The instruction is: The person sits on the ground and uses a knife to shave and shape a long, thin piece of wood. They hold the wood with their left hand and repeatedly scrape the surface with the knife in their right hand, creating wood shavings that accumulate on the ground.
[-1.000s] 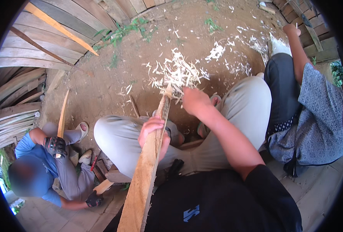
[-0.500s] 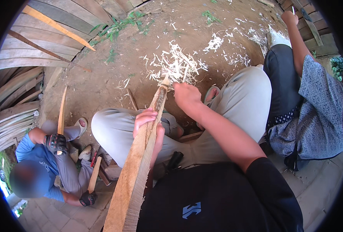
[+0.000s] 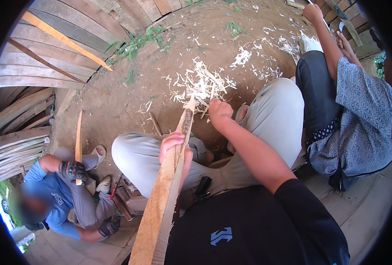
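A long piece of wood runs from below my chest, tapering to a pale pointed tip with a dark bark patch just behind it. My left hand is wrapped round its middle. To the right of the tip, apart from the wood, my right hand is closed in a fist. Whatever it grips is hidden by the fingers. Under and beyond the tip lies a heap of pale wood shavings on the dirt.
On the left, a person in blue with dark gloves holds a thin wood strip. At right, a person in patterned grey holds a curved blade. Stacked boards line the far left.
My right hand has moved right, away from the wood's tip. The left neighbour's lower hand no longer shows a wood piece. A blade-holding hand has appeared at the upper right.
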`<action>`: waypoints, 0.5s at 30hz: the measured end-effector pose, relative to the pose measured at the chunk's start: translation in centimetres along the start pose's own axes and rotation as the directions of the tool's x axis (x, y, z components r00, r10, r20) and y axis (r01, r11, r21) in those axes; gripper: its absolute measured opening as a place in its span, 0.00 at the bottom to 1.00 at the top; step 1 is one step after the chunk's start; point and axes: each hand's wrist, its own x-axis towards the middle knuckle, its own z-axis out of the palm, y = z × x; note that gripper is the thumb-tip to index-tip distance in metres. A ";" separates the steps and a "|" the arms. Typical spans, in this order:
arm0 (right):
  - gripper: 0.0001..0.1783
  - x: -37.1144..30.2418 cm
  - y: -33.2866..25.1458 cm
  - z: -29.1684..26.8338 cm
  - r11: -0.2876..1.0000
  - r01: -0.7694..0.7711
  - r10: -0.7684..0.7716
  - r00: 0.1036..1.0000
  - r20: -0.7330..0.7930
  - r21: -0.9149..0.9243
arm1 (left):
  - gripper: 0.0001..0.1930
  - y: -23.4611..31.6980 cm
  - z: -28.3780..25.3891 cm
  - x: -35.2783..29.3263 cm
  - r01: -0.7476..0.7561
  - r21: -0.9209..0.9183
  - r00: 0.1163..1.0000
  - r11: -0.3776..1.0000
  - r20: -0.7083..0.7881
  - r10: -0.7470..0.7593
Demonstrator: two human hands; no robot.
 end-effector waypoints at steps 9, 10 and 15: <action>0.17 -5.2 0.6 -8.8 0.975 0.102 -0.134 0.978 0.158 0.196 | 0.18 -0.2 -0.6 -0.4 -0.008 0.010 0.998 1.000 0.061 0.008; 0.17 -5.3 0.6 -9.1 0.972 0.108 -0.144 0.976 0.164 0.207 | 0.18 -0.3 -0.5 -0.4 -0.013 0.013 0.999 1.000 0.053 0.012; 0.17 -3.9 1.7 -8.4 0.949 0.134 -0.192 0.964 0.185 0.284 | 0.18 -0.2 -0.4 -0.3 -0.010 0.005 0.998 1.000 0.057 0.010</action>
